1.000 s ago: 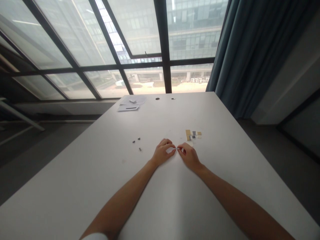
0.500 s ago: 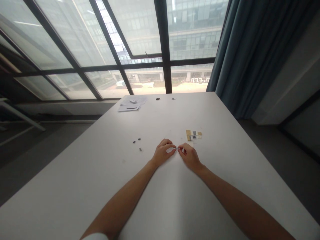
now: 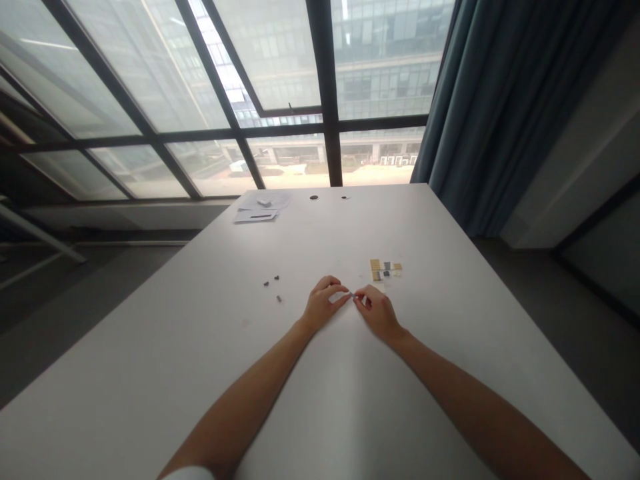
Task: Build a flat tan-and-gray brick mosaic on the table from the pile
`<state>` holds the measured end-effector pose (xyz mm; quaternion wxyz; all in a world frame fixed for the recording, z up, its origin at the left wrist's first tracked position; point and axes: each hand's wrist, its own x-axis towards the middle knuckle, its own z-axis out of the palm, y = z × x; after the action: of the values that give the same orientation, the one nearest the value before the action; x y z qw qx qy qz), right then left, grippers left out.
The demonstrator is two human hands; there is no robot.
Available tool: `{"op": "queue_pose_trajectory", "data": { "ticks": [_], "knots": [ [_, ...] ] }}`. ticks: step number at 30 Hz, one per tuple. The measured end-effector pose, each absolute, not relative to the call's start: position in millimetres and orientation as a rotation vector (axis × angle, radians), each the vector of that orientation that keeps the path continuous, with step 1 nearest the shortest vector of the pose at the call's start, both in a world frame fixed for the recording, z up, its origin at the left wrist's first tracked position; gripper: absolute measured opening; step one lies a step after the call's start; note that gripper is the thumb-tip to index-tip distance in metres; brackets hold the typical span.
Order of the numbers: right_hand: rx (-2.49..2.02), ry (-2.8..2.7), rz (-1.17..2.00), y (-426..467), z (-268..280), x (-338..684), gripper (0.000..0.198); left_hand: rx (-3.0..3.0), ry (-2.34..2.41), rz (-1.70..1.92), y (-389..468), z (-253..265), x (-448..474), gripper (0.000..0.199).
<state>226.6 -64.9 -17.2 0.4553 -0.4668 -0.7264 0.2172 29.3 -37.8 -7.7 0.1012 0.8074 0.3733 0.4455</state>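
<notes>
Between the fingertips of both hands, just over the white table [image 3: 320, 233], is a tiny greyish piece [image 3: 353, 295], too small to name. My left hand [image 3: 324, 301] pinches it from the left with thumb and forefinger. From the right, my right hand [image 3: 375, 307] grips its other end, fingers curled. Beyond the right hand lies a flat group of small parts in tan, dark grey and white [image 3: 384, 268]. Left of my left hand rest two small dark pieces [image 3: 277, 277] and a small grey block [image 3: 279, 299].
Papers with a small white object on them [image 3: 260, 208] lie at the table's far left corner. A round black grommet [image 3: 314, 197] and a smaller dark spot [image 3: 345, 197] are near the far edge. Windows stand behind, and a blue curtain [image 3: 475, 120] hangs at the right.
The fingertips have shifted very slightly around the tiny piece, and a bit more of it shows between them. The view has drifted a little; the parts on the table lie as before.
</notes>
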Motion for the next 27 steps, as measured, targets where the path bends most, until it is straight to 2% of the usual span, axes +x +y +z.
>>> {"op": "queue_pose_trajectory", "data": {
  "ticks": [27],
  "knots": [
    [-1.129, -1.808, 0.516, -65.0, -15.7, 226.5, 0.009, 2.356, 1.037, 1.27, -36.9, -6.6, 29.8, 0.016]
  ]
}}
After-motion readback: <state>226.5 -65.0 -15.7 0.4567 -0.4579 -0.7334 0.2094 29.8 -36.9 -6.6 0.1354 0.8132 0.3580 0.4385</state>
